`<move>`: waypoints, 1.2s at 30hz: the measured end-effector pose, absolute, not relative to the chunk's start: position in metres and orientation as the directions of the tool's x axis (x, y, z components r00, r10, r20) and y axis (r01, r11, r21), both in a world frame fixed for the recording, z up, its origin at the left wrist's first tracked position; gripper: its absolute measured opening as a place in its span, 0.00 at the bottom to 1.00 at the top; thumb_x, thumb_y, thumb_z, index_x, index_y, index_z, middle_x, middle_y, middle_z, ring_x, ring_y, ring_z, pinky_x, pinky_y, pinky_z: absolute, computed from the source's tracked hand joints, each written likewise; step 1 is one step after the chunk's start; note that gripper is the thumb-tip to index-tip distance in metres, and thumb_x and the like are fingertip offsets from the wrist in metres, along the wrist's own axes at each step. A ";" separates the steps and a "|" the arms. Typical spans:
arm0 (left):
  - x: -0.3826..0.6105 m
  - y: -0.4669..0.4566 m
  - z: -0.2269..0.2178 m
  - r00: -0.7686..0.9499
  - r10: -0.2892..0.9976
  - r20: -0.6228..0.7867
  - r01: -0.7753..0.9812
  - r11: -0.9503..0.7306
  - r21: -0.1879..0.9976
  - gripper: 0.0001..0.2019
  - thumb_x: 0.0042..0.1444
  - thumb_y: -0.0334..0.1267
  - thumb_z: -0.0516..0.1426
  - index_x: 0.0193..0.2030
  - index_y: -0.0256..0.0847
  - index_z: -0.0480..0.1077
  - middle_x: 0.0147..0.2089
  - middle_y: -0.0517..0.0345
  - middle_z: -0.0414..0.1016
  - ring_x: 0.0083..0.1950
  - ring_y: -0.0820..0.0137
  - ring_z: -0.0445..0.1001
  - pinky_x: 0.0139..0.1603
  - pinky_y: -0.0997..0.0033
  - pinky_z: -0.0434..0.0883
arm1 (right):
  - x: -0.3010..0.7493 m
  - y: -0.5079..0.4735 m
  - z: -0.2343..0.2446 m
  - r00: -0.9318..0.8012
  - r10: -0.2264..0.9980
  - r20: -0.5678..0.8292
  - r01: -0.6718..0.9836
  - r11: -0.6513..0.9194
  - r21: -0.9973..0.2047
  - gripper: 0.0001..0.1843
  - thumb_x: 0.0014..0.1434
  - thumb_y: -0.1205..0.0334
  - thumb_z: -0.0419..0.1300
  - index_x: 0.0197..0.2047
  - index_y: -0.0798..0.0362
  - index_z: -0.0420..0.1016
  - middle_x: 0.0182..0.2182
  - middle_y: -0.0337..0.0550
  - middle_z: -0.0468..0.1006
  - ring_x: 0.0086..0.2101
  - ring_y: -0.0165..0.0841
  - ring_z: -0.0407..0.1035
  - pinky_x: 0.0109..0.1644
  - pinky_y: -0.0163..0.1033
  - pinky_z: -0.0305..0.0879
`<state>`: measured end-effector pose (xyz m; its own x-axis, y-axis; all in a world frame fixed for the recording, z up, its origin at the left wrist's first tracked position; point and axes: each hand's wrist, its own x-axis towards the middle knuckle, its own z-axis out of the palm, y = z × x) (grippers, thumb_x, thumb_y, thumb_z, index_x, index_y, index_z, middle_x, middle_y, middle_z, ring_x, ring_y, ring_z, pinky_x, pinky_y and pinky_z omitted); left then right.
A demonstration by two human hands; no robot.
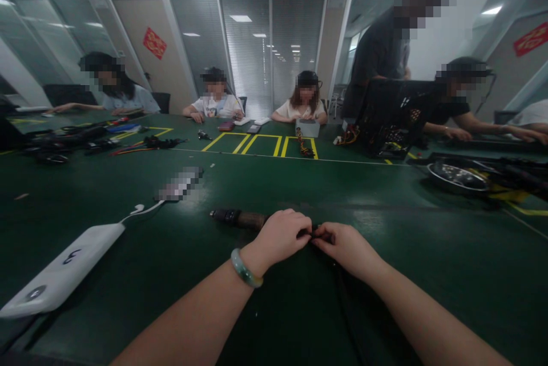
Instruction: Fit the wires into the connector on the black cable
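Note:
My left hand [282, 236] and my right hand [342, 245] meet on the green table [128, 194], both with fingers pinched on a thin black cable [314, 233] between them. A green bangle sits on my left wrist. A dark cylindrical tool [237, 218] lies on the table just beyond my left hand, its right end hidden behind the knuckles. The black cable trails down towards me below my right hand.
A white power bank [64, 272] with a white cord lies at the left. A metal bowl [456, 177] and black cables sit at the right. Several people work at the far side, amid tools, wires and yellow tape markings [257, 142].

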<state>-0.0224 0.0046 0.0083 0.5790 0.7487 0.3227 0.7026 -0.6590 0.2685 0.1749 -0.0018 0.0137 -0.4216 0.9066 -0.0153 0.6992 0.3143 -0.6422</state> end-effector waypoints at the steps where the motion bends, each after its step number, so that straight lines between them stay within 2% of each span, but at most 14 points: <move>1: -0.022 0.005 0.008 0.580 0.748 0.321 0.703 -0.660 0.267 0.01 0.56 0.35 0.57 0.36 0.43 0.70 0.36 0.60 0.73 0.40 0.67 0.69 0.44 0.66 0.64 | 0.176 -0.002 0.013 -0.416 0.909 -0.022 0.694 0.301 -0.654 0.09 0.58 0.56 0.58 0.39 0.47 0.77 0.33 0.37 0.79 0.31 0.32 0.71 0.33 0.34 0.61; 11: -0.024 0.005 0.010 0.579 0.758 0.301 0.679 -0.653 0.335 0.02 0.56 0.35 0.57 0.36 0.43 0.70 0.36 0.60 0.73 0.40 0.67 0.69 0.45 0.65 0.64 | 0.176 0.002 0.002 -0.386 0.923 0.005 0.597 0.254 -0.761 0.09 0.59 0.57 0.56 0.36 0.49 0.77 0.32 0.37 0.79 0.33 0.31 0.71 0.34 0.33 0.61; 24: -0.024 0.004 0.010 0.555 0.777 0.298 0.718 -0.628 0.300 0.07 0.56 0.38 0.58 0.41 0.43 0.69 0.39 0.58 0.73 0.43 0.65 0.69 0.45 0.64 0.65 | 0.176 0.006 0.001 -0.388 0.922 -0.004 0.629 0.262 -0.732 0.09 0.57 0.57 0.58 0.33 0.50 0.78 0.29 0.36 0.79 0.29 0.30 0.70 0.31 0.32 0.59; 36: -0.024 0.005 0.009 0.586 0.753 0.299 0.694 -0.657 0.295 0.05 0.58 0.39 0.58 0.41 0.44 0.71 0.41 0.61 0.74 0.44 0.67 0.70 0.48 0.65 0.64 | 0.177 0.005 0.004 -0.404 0.915 -0.003 0.635 0.278 -0.721 0.10 0.58 0.56 0.57 0.34 0.51 0.78 0.30 0.37 0.79 0.31 0.31 0.71 0.33 0.33 0.59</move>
<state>-0.0241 0.0049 0.0091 0.5862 0.7531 0.2986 0.6939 -0.6570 0.2948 0.1774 0.0053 0.0042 -0.4042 0.9147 -0.0033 0.6350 0.2780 -0.7208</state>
